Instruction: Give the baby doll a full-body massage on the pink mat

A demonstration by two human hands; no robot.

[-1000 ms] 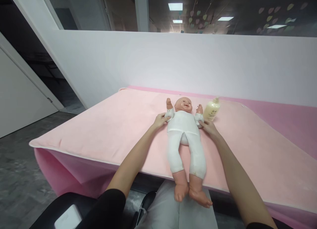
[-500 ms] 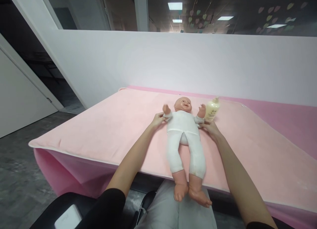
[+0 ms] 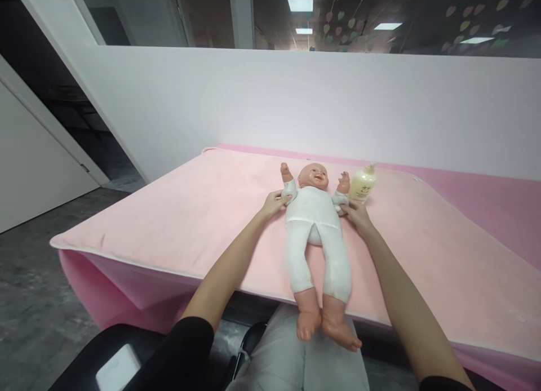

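A baby doll (image 3: pixel 313 208) with a white cloth body lies on its back on the pink blanket (image 3: pixel 177 210), its feet hanging past the front edge. My left hand (image 3: pixel 274 202) is closed on the doll's arm at the left of the picture, near the elbow. On the other side my right hand (image 3: pixel 356 212) grips the doll's other arm, fingers pressed together at the white sleeve. Both doll hands point up beside its head. A pale yellow pump bottle (image 3: pixel 362 185) stands just behind my right hand.
A white wall (image 3: pixel 296 103) with windows above runs behind the table. At the lower left a white case (image 3: pixel 118 369) lies on a black chair (image 3: pixel 101 351). My legs in grey trousers (image 3: pixel 304 357) are under the front edge.
The doll's arm in my left hand has swung upward and now stands straighter beside the head. My right hand and the other doll arm have shifted only slightly.
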